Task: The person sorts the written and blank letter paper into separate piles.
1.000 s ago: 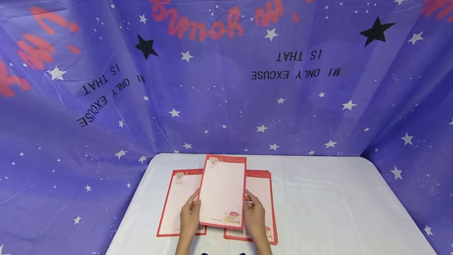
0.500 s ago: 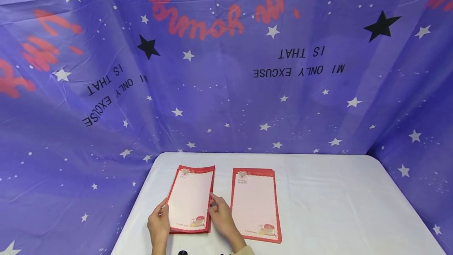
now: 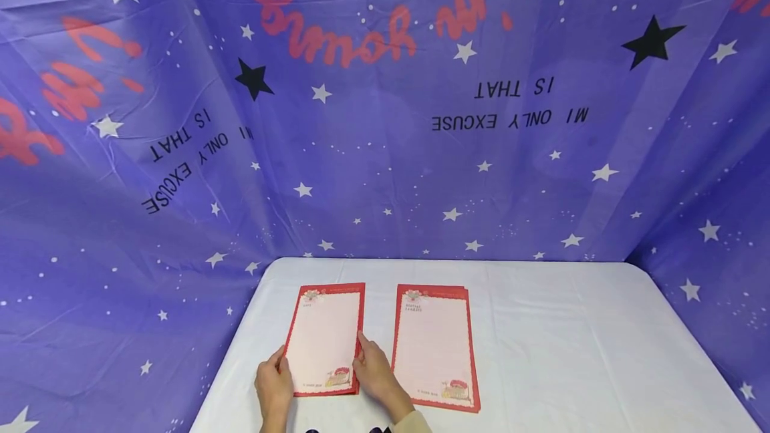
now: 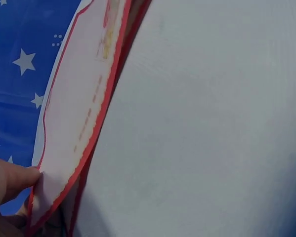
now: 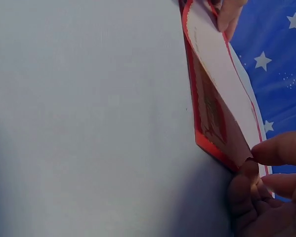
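A red-bordered sheet of letter paper (image 3: 325,339) lies over another sheet on the table's left part, its top flower print and bottom-corner drawing showing. My left hand (image 3: 275,383) pinches its left edge between thumb and fingers. On the opposite edge, my right hand (image 3: 375,373) pinches the same sheet. In the left wrist view the sheet (image 4: 83,98) bows up along its near edge, with the red edge of a lower sheet under it. The right wrist view shows a gap between the held sheet (image 5: 227,74) and the lower sheet (image 5: 209,113).
Right of the hands lies a second stack of matching red-bordered sheets (image 3: 433,346), slightly fanned. The white table (image 3: 571,346) has rounded far corners. A purple curtain (image 3: 385,152) with stars and lettering hangs around it. Small dark objects (image 3: 375,430) show at the bottom edge.
Both hands carried the sheet leftward from between the stacks and lowered it onto the left sheet. Over the last half second it has flattened and lines up more closely with the one below.
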A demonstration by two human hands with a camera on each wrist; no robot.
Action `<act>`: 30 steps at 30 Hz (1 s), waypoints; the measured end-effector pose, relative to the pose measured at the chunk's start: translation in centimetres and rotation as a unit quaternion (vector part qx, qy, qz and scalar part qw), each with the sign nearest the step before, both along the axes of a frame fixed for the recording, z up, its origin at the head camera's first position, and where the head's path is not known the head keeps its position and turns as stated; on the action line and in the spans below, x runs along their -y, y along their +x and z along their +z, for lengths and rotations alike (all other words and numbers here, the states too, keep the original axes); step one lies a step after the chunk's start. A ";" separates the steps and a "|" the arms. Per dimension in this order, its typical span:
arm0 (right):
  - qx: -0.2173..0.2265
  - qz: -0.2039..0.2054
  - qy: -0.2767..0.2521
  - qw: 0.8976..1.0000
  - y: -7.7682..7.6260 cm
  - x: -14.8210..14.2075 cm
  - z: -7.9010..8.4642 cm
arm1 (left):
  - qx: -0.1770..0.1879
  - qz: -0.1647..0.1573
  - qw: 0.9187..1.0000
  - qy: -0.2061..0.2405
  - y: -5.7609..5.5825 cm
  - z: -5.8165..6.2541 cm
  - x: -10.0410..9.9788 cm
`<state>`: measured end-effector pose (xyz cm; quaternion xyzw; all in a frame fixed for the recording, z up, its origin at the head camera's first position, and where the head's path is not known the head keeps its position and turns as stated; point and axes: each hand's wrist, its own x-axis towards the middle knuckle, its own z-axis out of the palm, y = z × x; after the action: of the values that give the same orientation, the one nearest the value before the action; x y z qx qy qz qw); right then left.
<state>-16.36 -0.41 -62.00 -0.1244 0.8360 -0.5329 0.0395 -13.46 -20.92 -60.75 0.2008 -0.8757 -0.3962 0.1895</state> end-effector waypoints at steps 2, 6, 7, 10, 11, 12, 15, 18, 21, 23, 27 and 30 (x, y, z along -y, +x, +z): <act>0.003 0.003 0.012 1.000 0.0 0.0 -0.1 | 0.010 -0.002 1.000 -0.006 0.1 -0.2 0.0; 0.003 0.004 0.029 1.000 0.1 0.3 -0.4 | 0.028 -0.012 1.000 -0.003 0.2 -0.5 0.1; 0.000 0.005 0.035 0.999 0.1 0.3 -0.4 | 0.031 -0.014 0.999 -0.003 0.2 -0.5 0.2; -0.002 0.009 0.052 0.999 0.1 0.3 -0.1 | 0.034 -0.020 0.999 -0.007 0.1 -0.5 0.5; -0.003 0.009 0.055 0.998 0.0 0.3 0.1 | 0.032 -0.020 0.999 -0.009 0.0 -0.5 0.5; -0.005 0.010 0.059 0.998 0.0 0.3 0.2 | 0.033 -0.020 0.999 -0.010 0.0 -0.5 0.5; -0.006 0.009 0.067 0.998 0.1 0.3 0.5 | 0.038 -0.014 0.999 -0.009 -0.2 -0.4 0.5; -0.004 0.011 0.061 0.998 0.3 0.3 0.5 | 0.040 -0.007 0.999 -0.010 -0.2 -0.5 0.4; 0.005 0.010 0.037 0.999 0.7 0.1 0.4 | 0.027 -0.003 0.999 -0.017 -0.3 -0.6 0.3; 0.018 0.004 0.011 1.000 1.1 -0.4 0.5 | 0.015 0.002 1.000 -0.023 -0.3 -0.7 0.2; 0.031 -0.036 -0.049 0.998 1.9 -2.9 1.2 | 0.009 0.018 0.999 -0.034 -0.4 -0.4 -0.3; 0.018 -0.098 -0.072 0.992 2.1 -5.8 2.1 | -0.009 0.030 0.999 -0.036 -0.8 0.1 -1.2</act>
<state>-14.23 5.44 -59.85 -0.0344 0.8030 -0.5949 -0.0069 -14.24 -19.68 -60.62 0.2162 -0.8813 -0.3602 0.2164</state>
